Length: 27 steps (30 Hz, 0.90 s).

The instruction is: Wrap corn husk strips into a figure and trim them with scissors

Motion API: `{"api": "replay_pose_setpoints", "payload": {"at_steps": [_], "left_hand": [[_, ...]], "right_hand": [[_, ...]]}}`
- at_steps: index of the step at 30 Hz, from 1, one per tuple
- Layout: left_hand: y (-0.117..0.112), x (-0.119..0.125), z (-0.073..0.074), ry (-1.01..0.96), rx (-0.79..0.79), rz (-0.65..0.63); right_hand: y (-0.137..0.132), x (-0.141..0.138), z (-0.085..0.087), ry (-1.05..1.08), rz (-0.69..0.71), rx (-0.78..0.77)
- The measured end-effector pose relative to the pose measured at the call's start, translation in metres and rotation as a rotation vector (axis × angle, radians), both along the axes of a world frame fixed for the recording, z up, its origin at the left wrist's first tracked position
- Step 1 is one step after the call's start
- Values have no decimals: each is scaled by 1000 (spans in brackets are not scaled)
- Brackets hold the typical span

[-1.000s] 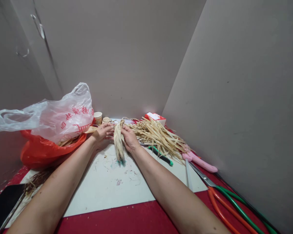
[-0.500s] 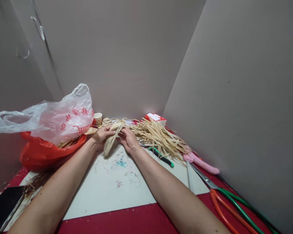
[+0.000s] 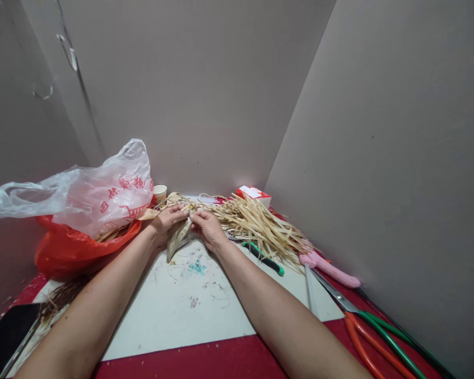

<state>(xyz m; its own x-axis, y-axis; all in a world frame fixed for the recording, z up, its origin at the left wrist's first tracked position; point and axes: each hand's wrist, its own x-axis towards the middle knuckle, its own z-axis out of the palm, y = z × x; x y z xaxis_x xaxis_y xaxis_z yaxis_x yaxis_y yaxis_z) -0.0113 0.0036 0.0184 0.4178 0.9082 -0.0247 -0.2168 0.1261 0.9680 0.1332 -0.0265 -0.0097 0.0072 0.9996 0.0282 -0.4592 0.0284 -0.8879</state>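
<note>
A pale, dried leaf-like piece, perhaps corn husk [image 3: 177, 238], hangs from my two hands over the white board [image 3: 174, 321], its pointed lower end toward me. My left hand [image 3: 169, 218] grips its upper part with fingers pinched together. Right beside it, my right hand [image 3: 206, 226] is closed too, thumb and fingertips pressed on the same piece near its top. The fingertips nearly meet, and the part of the husk between them is mostly hidden. A heap of straw-coloured strips [image 3: 260, 226] lies just right of my right hand.
At left stand a red plastic bag [image 3: 71, 252] and a white bag [image 3: 98, 200], beside a paper cup [image 3: 160, 193]. To the right are a green-black handled tool [image 3: 266, 260], a pink-handled tool [image 3: 332, 268] and large scissors [image 3: 351, 310]. A dark phone-like slab [image 3: 10, 337] sits lower left.
My hands have come closer together, fingertips now nearly touching. The husk's upper part, which stood out above my fingers, is now lower and largely covered. The view has shifted slightly.
</note>
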Motion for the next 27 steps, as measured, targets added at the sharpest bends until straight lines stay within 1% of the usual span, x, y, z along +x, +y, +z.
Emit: {"api": "replay_pose_setpoints", "payload": {"at_steps": [2, 4, 9, 11, 14, 16, 18, 20, 22, 23, 24, 25, 27], "left_hand": [[3, -2, -1, -5, 34, 65], [6, -4, -2, -3, 55, 90], [4, -7, 0, 7, 62, 64], [2, -7, 2, -1, 74, 49], [4, -5, 3, 18, 122, 97], [7, -4, 2, 55, 141, 137], [11, -5, 0, 73, 128, 168], [16, -12, -3, 48, 106, 260], [21, -21, -4, -8, 103, 400], [23, -26, -5, -46, 113, 435], [24, -30, -4, -86, 133, 449], [24, -32, -4, -107, 153, 437], [22, -31, -2, -95, 172, 372]], "right_hand": [[1, 2, 1, 18, 40, -32], [0, 3, 2, 40, 70, -69], [-1, 4, 5, 123, 79, -69], [-2, 5, 7, 188, 110, -85], [-4, 7, 11, 299, 247, -121], [-7, 8, 15, 345, 348, -102], [-11, 11, 21, 359, 403, -68], [-16, 14, 28, 357, 401, -34], [-18, 17, 32, 352, 375, -6], [-18, 18, 33, 356, 355, 0], [-17, 19, 33, 364, 328, -7], [-16, 18, 31, 375, 290, -30], [-11, 16, 25, 384, 182, -115]]}}
